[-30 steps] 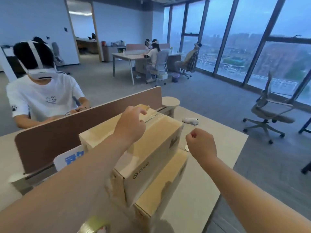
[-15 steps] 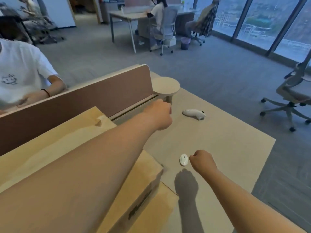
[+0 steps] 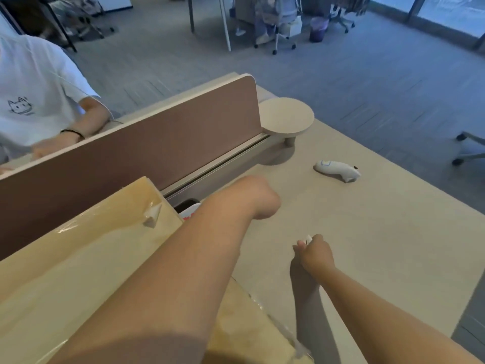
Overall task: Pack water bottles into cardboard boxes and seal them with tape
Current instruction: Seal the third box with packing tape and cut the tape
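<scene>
A taped cardboard box (image 3: 78, 258) lies under the person's left forearm. The left hand (image 3: 258, 198) reaches past the box's far edge, curled downward; I cannot tell whether it grips anything. To its right and nearer, the right hand (image 3: 316, 254) rests low on the table (image 3: 380, 232), fingers pinched around a small white object (image 3: 307, 238). Beyond both hands lies a white controller (image 3: 337, 170).
</scene>
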